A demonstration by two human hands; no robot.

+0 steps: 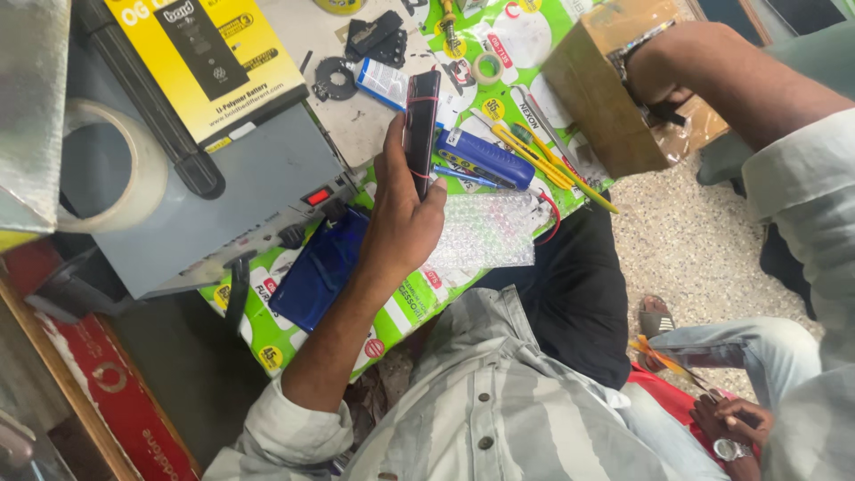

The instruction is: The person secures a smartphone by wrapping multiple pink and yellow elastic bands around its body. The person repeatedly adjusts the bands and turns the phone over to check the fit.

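Above the green mat (405, 307), your left hand (401, 218) grips a phone (420, 125) edge-on; right hand (663, 76) reaches into the far-right cardboard box (597, 107), grip unclear.

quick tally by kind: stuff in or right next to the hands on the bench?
Phone, edge-on in left hand: 1
Blue battery pack: 1
Bubble wrap sheet: 1
Yellow-handled tools: 2
Cardboard box, under right hand: 1
Total: 6
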